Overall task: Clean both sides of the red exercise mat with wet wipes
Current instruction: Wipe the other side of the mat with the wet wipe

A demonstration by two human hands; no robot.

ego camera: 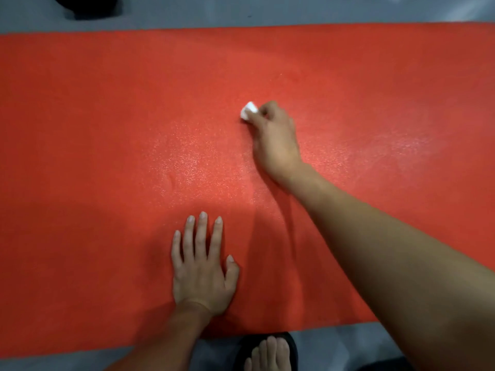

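The red exercise mat (pixel 107 129) was laid out flat on a grey floor (pixel 294 12), stretching pretty much from the left edge of the view to the right, with its far long edge near the top and its near long edge down by the person's foot. The surface had that grainy foam texture, and there was a shiny, speckled patch around the middle plus another fainter one off to the right, looked like wet sheen catching the light. The wet wipe (pixel 249 111) was bunched into a small white wad, sitting right on the mat a bit past the centre, and the right hand (pixel 276 137) had it pinched between curled fingertips and thumb, pressing it down onto the mat, with the arm reaching in from the lower right. The left hand (pixel 201 269) was planted flat on the mat closer to the near edge, fingers straight and a little spread, palm down, holding nothing, just resting its weight there. It sat in a darker shadowed zone of the mat. Just below the near edge there was a bare foot (pixel 270 354) in a black sandal (pixel 292 346) on the floor. Up in the top left corner, off the mat, some dark rounded object (pixel 85 6) sat on the floor, too cut off to tell what it was.
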